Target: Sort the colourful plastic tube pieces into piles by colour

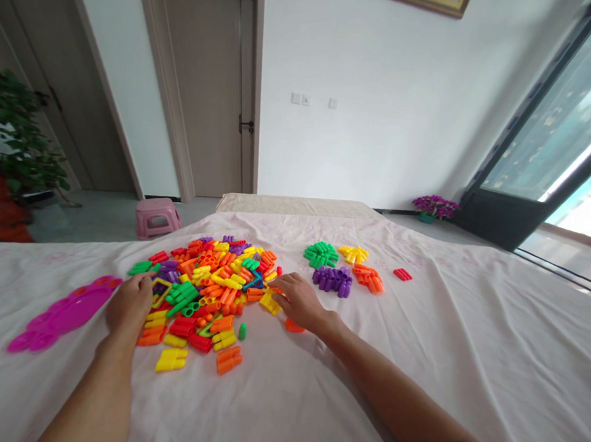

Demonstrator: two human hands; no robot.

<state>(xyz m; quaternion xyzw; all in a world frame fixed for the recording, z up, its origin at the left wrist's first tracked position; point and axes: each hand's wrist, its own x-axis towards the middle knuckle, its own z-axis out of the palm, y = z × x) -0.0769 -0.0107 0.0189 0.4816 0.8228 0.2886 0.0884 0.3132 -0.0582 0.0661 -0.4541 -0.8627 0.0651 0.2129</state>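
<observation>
A heap of plastic bullet-shaped building blocks point(214, 292) in orange, yellow, red, green and purple lies on the cloth between my hands. At the heap's left edge, beside a yellow angular piece point(160, 290), is my left hand point(133, 301). Its fingers are curled together, and what they hold, if anything, is hidden. My right hand point(303, 302) reaches over the right edge with its fingers stretched out, above yellow blocks point(269, 302). Under its palm side sits an orange block point(294, 326). I see nothing gripped in it.
Sorted groups lie right of the heap: green blocks point(321, 254), purple blocks point(333, 281), yellow blocks point(353, 254), orange blocks point(368, 278) and red blocks point(402, 274). A magenta plastic tray point(75, 308) lies left. Beyond the table stands a pink stool point(158, 217).
</observation>
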